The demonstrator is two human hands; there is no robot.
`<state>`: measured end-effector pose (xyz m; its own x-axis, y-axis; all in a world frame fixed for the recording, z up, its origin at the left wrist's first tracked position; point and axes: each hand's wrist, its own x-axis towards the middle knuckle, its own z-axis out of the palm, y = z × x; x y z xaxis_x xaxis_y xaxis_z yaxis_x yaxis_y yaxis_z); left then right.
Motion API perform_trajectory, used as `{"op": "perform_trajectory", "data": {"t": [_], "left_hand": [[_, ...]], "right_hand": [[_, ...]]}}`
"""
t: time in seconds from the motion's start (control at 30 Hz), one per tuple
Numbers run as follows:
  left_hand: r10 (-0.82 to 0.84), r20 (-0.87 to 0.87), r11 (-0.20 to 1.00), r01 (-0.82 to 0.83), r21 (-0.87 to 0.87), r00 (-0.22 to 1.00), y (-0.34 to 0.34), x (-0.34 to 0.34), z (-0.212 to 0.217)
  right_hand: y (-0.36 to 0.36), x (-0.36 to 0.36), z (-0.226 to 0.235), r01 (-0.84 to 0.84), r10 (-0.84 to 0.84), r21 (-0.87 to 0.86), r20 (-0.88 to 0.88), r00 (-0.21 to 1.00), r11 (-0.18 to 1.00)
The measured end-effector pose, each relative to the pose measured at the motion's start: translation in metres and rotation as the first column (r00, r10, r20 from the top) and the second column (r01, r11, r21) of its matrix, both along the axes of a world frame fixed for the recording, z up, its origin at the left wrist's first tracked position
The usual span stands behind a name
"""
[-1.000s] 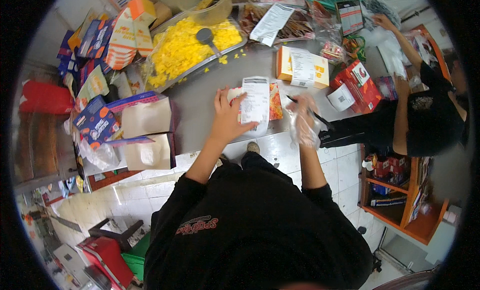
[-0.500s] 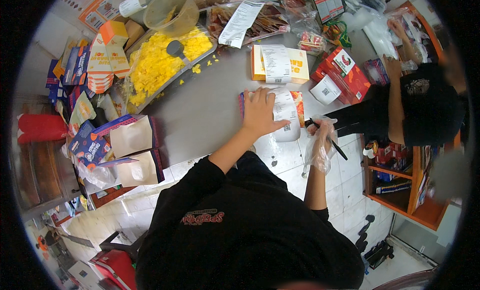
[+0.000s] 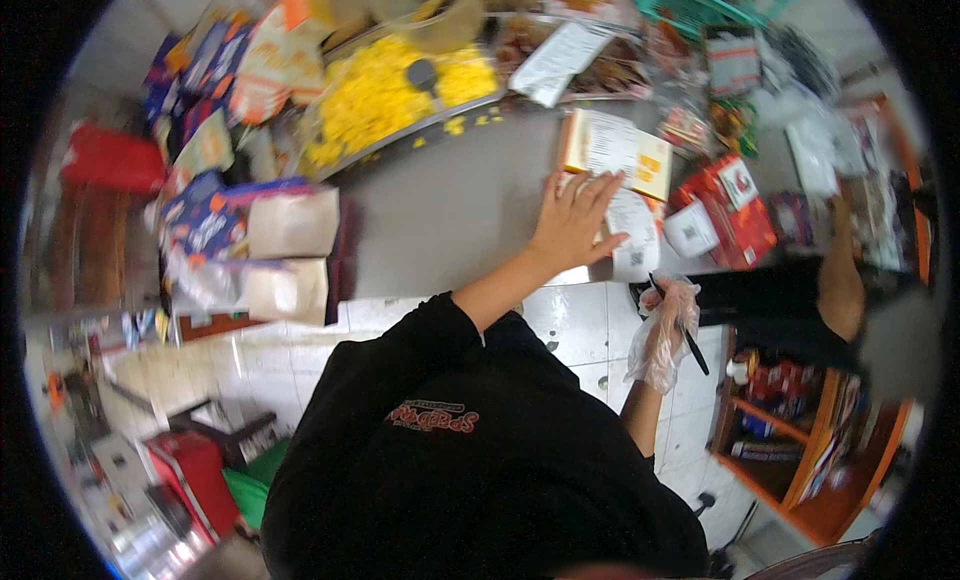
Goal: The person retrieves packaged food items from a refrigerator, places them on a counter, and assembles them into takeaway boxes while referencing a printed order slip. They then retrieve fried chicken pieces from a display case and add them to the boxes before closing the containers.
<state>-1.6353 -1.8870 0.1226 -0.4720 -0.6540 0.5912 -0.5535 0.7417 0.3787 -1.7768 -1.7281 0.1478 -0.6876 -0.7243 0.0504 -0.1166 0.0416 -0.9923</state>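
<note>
A long, curling white paper slip [image 3: 633, 232] lies at the front edge of the smooth grey metal counter [image 3: 430, 205], partly under the person's bare left hand [image 3: 582, 220]. That hand is laid flat, fingers extended and slightly spread, thumb out to the side. The right hand [image 3: 668, 320], in a crinkled, clear plastic glove, curls its fingers around a slim black pen [image 3: 697, 352]; blur hides the exact pinch. Just beyond sits a yellow-and-white rectangular cardboard box [image 3: 653, 170], with a glossy red carton [image 3: 742, 225] to the right. Farther left, a clear plastic tub [image 3: 385, 135] holds crumbly yellow pieces [image 3: 365, 90].
</note>
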Motion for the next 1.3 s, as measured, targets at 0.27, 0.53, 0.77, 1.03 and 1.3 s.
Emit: {"op": "perform_trajectory", "data": {"t": [0.27, 0.53, 0.77, 1.03, 1.3], "left_hand": [[0.228, 0.001, 0.972, -0.227, 0.061, 0.974, 0.069, 0.185, 0.017], [0.762, -0.075, 0.648, -0.754, 0.113, 0.643, 0.15, 0.297, 0.029], [0.853, -0.025, 0.522, -0.849, 0.076, 0.522, 0.18, 0.369, 0.037], [0.8, -0.204, 0.593, -0.794, 0.13, 0.564, 0.184, 0.442, 0.059], [0.418, -0.693, 0.853, 0.009, 0.522, 0.588, 0.189, 0.463, 0.115]], "right_hand": [[-0.1, 0.114, 0.011, -0.73, 0.687, 0.327, -0.679, 0.261, 0.6], [-0.199, 0.164, -0.035, -0.277, 0.709, 0.696, -0.702, -0.069, 0.663], [-0.312, 0.092, 0.012, 0.162, 0.346, 0.497, -0.769, 0.537, 0.853], [-0.288, 0.109, 0.005, -0.229, 0.227, 0.021, 0.077, 0.971, 0.973], [-0.065, 0.313, 0.1, -0.938, 0.885, 0.033, 0.322, 0.337, 0.345]]}}
